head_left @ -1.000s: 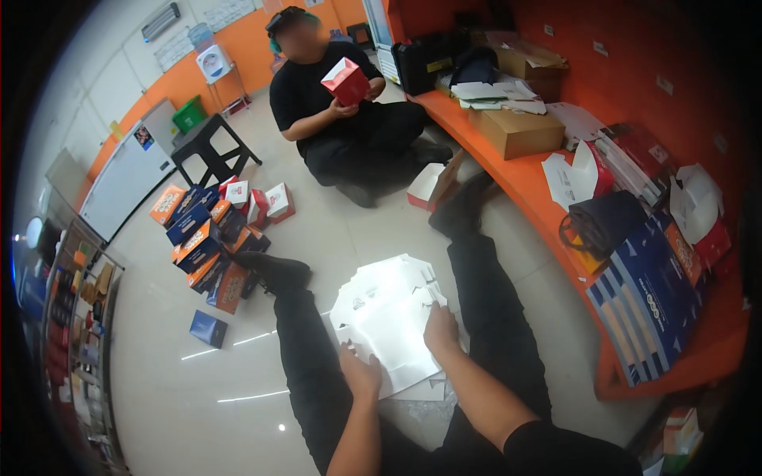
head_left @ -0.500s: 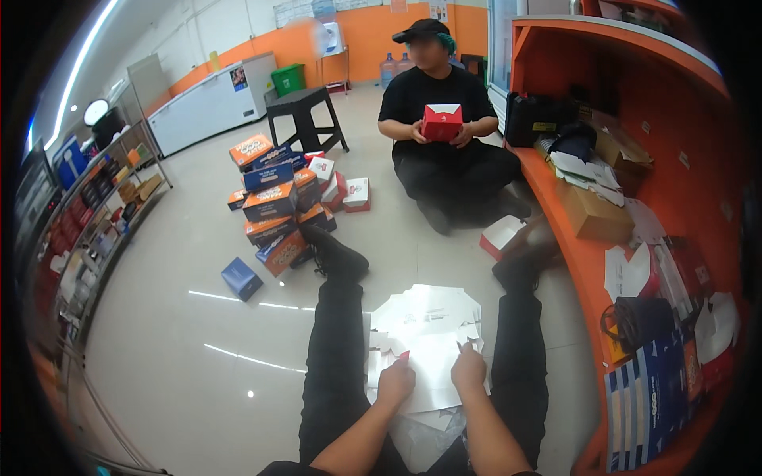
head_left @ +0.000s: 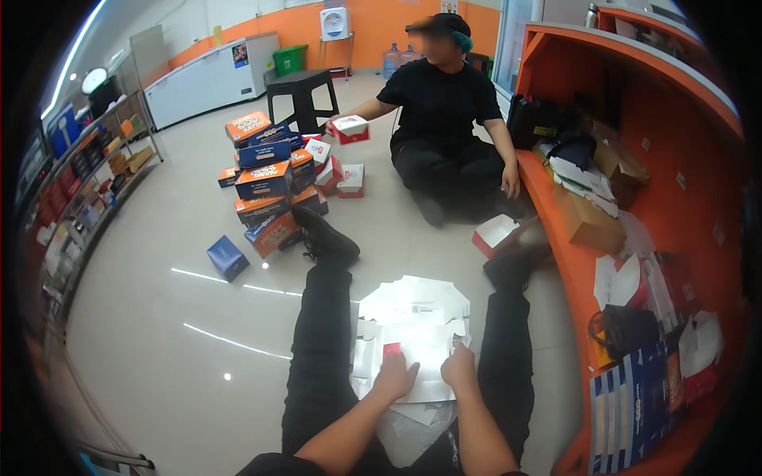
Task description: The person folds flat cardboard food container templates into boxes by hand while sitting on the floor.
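A flat white cardboard box blank (head_left: 417, 321) lies on the floor between my outstretched legs. My left hand (head_left: 394, 377) is closed on its near left side, where a folded flap shows a red face (head_left: 391, 349) at the fingertips. On the near right side, my right hand (head_left: 459, 370) is closed with its fingers pinching a small side flap. Under the near edge, more white cardboard and a clear plastic bag (head_left: 417, 432) show in part. My palms hide some of the creases.
A co-worker (head_left: 440, 103) sits cross-legged ahead, holding a red-and-white box (head_left: 350, 129) out beside stacked orange and blue boxes (head_left: 266, 181). One blue box (head_left: 228, 259) lies apart. An open red-and-white box (head_left: 495, 235) stands near my right foot. An orange shelf unit (head_left: 567, 230) runs along the right.
The co-worker's box has gone from their lap toward the stack, in one hand; their other hand has dropped to the knee. My left hand has turned, its red flap showing more.
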Motion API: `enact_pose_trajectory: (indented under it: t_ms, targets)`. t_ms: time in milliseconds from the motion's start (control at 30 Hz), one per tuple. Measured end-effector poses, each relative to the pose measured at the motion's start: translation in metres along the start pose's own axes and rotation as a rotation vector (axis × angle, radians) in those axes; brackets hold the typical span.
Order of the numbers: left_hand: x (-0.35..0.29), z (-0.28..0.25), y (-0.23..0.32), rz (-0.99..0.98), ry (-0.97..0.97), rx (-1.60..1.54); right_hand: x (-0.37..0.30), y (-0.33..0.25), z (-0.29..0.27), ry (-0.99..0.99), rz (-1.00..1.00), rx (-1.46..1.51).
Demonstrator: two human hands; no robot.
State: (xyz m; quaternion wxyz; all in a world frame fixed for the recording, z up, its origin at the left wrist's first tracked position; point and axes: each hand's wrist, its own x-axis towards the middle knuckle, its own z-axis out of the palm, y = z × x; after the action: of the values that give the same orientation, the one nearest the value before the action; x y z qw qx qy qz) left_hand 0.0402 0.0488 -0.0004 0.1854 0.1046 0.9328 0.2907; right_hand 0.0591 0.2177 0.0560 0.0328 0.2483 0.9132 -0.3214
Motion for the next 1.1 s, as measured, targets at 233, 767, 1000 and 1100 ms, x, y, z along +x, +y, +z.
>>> enact_pose_trajectory:
  t_ms: [233,767,1000,1100]
  targets:
    - [-0.045,-0.083,0.069,-0.123,-0.049,-1.067,-0.060,-0.071,-0.084,-0.109,-0.219,0.452]
    - [-0.042,-0.092,0.053,-0.026,0.215,-1.490,-0.065,-0.049,-0.083,-0.392,-0.588,0.819]
    - [-0.060,-0.131,0.073,0.043,0.192,-1.588,-0.082,-0.050,-0.093,-0.121,-0.737,0.848]
    - [-0.067,-0.150,0.074,0.238,-0.065,-1.789,-0.079,-0.055,-0.101,0.097,-1.065,0.744]
